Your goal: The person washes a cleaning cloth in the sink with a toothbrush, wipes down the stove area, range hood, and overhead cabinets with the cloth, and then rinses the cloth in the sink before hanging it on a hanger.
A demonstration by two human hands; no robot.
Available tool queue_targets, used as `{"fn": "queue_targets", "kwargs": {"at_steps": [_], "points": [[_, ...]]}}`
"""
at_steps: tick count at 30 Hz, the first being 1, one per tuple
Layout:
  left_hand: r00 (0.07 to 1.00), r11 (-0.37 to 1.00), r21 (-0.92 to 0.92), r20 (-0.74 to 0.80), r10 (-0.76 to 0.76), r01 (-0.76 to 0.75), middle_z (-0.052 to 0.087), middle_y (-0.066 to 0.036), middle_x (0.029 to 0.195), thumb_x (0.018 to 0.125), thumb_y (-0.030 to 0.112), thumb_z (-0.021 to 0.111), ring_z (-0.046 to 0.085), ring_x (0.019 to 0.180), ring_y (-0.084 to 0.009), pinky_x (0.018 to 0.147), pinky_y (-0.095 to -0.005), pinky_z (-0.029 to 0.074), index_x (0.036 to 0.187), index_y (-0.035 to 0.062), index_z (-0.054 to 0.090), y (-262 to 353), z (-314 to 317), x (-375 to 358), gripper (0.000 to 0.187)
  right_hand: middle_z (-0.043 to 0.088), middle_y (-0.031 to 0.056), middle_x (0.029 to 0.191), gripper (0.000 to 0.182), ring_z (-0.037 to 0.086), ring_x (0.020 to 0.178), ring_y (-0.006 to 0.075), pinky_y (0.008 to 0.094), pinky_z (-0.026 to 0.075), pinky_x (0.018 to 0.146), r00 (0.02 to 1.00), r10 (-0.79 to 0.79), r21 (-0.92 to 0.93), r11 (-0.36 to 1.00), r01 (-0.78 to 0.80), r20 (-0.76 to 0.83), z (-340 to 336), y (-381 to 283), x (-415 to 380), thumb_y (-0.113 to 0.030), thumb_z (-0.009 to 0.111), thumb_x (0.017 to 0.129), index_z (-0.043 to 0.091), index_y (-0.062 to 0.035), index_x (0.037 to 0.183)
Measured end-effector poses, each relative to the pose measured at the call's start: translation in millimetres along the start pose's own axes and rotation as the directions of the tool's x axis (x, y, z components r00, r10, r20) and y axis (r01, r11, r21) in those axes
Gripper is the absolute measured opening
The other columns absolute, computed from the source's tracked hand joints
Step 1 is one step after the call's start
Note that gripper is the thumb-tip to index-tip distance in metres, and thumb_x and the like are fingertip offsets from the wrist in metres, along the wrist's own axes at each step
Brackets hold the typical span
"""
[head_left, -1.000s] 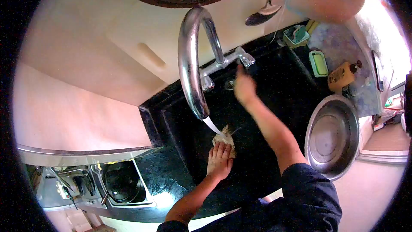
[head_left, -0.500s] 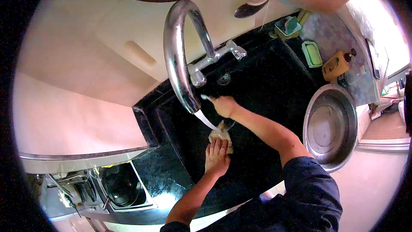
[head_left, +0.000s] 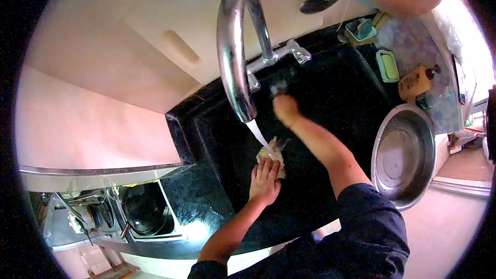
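My left hand (head_left: 265,180) lies flat on a wet beige cloth (head_left: 275,150) at the bottom of the black sink (head_left: 330,119), fingers stretched out and pressing it down. Water from the curved metal faucet (head_left: 235,51) runs onto the cloth's upper part. My right hand (head_left: 285,109) is closed and smeared by motion, above the sink on the far side of the cloth. Near its fingertips shows a blurred pale patch; what the fingers hold cannot be made out.
A metal basin (head_left: 403,155) stands at the sink's right. Behind it are a pump bottle (head_left: 417,81), a soap dish (head_left: 387,65) and a sponge tray (head_left: 360,30). A ladle (head_left: 323,2) hangs on the wall. A dark wok (head_left: 146,209) sits on the stove at left.
My right hand has moved up and away from the cloth, toward the faucet's base. My left hand stays on the cloth. The whole view has shifted slightly.
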State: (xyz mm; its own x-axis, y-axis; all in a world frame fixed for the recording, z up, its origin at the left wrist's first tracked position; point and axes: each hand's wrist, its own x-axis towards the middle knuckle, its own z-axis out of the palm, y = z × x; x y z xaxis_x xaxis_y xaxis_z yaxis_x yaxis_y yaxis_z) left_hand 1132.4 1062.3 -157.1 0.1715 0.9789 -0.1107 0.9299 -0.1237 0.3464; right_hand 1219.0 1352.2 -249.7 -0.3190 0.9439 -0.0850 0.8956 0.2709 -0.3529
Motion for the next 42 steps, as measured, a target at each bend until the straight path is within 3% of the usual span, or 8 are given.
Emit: {"fn": "queue_targets", "kwargs": {"at_steps": [6, 10, 16, 24, 34, 38, 40, 42], "points": [[1.000, 1.000, -0.003, -0.004, -0.009, 0.009, 0.034, -0.019, 0.147, 0.084, 0.020, 0.054, 0.027, 0.139, -0.0359, 0.113, -0.0507, 0.023, 0.143, 0.0084, 0.037, 1.6, 0.0, 2.9, 0.062, 0.069, 0.0198, 0.089, 0.023, 0.069, 0.079, 0.0352, 0.0472, 0.057, 0.068, 0.945, -0.278, -0.059, 0.955, 0.292, 0.173, -31.7, -23.7, -34.5, -0.013, 0.050, 0.084, 0.071, -0.0017, 0.087], [1.000, 1.000, 0.001, -0.024, -0.005, 0.005, 0.035, -0.018, 0.147, 0.085, 0.021, 0.054, 0.028, 0.139, -0.0356, 0.113, -0.0501, 0.024, 0.143, 0.0089, 0.037, 2.1, -0.1, 1.0, 0.061, 0.068, 0.0222, 0.084, 0.025, 0.069, 0.076, 0.0385, 0.0481, 0.056, 0.066, 0.998, -0.049, -0.083, 0.995, 0.047, -0.027, -35.4, 13.5, -18.9, -0.012, 0.049, 0.086, 0.070, 0.0008, 0.081], [0.997, 1.000, 0.024, -0.072, 0.006, -0.004, 0.035, -0.017, 0.147, 0.086, 0.021, 0.054, 0.029, 0.138, -0.0345, 0.112, -0.0494, 0.025, 0.142, 0.0101, 0.038, 2.0, 1.6, -1.1, 0.059, 0.067, 0.0248, 0.097, 0.049, 0.064, 0.092, 0.0430, 0.0494, 0.050, 0.081, 0.867, -0.277, 0.127, 0.961, 0.247, 0.415, -57.9, -56.0, -79.5, -0.042, 0.040, 0.095, 0.068, -0.0031, 0.104], [0.995, 1.000, 0.018, -0.094, -0.016, 0.018, 0.038, -0.015, 0.145, 0.086, 0.018, 0.054, 0.031, 0.138, -0.0328, 0.112, -0.0485, 0.026, 0.139, 0.0092, 0.043, 3.7, 1.7, -2.4, 0.055, 0.068, 0.0230, 0.096, 0.032, 0.066, 0.087, 0.0391, 0.0496, 0.053, 0.077, 0.995, -0.079, 0.096, 0.993, 0.073, 0.060, -93.6, -2.7, -44.3, -0.021, 0.039, 0.097, 0.065, -0.0094, 0.112], [0.984, 1.000, 0.014, -0.178, 0.009, -0.006, 0.041, -0.014, 0.140, 0.082, 0.015, 0.059, 0.036, 0.133, -0.0331, 0.107, -0.0481, 0.032, 0.135, 0.0077, 0.045, 6.5, 1.4, -5.5, 0.055, 0.069, 0.0179, 0.092, 0.026, 0.069, 0.084, 0.0336, 0.0440, 0.056, 0.069, 0.946, 0.076, -0.269, 0.963, 0.013, 0.316, -86.6, 32.9, -99.0, -0.019, 0.049, 0.091, 0.068, -0.0032, 0.100], [0.971, 1.000, 0.015, -0.236, 0.029, -0.027, 0.043, -0.013, 0.139, 0.081, 0.014, 0.060, 0.038, 0.132, -0.0321, 0.105, -0.0474, 0.034, 0.133, 0.0086, 0.046, 2.2, 4.7, -6.6, 0.054, 0.069, 0.0191, 0.100, 0.025, 0.068, 0.093, 0.0344, 0.0434, 0.055, 0.077, 0.990, 0.031, -0.203, 0.979, -0.003, 0.135, -142.2, 28.2, -108.0, -0.010, 0.049, 0.088, 0.071, -0.0044, 0.100], [0.976, 1.000, 0.013, -0.216, 0.019, -0.017, 0.044, -0.012, 0.139, 0.081, 0.015, 0.060, 0.039, 0.131, -0.0314, 0.103, -0.0467, 0.036, 0.131, 0.0086, 0.048, 4.9, 6.7, -8.6, 0.051, 0.069, 0.0202, 0.098, 0.022, 0.067, 0.092, 0.0377, 0.0462, 0.055, 0.075, 0.916, 0.088, -0.354, 0.933, 0.062, 0.391, -135.6, 46.8, -121.6, -0.014, 0.050, 0.088, 0.068, -0.0023, 0.095], [0.980, 0.999, 0.029, -0.195, -0.022, 0.028, 0.044, -0.011, 0.138, 0.081, 0.015, 0.060, 0.040, 0.131, -0.0306, 0.101, -0.0458, 0.038, 0.128, 0.0083, 0.051, 4.6, 12.8, -1.4, 0.048, 0.068, 0.0203, 0.098, 0.021, 0.066, 0.093, 0.0380, 0.0475, 0.055, 0.074, 0.988, 0.017, -0.146, 0.989, 0.005, 0.153, -163.2, 39.0, -115.2, -0.013, 0.050, 0.089, 0.066, -0.0016, 0.095]]}}
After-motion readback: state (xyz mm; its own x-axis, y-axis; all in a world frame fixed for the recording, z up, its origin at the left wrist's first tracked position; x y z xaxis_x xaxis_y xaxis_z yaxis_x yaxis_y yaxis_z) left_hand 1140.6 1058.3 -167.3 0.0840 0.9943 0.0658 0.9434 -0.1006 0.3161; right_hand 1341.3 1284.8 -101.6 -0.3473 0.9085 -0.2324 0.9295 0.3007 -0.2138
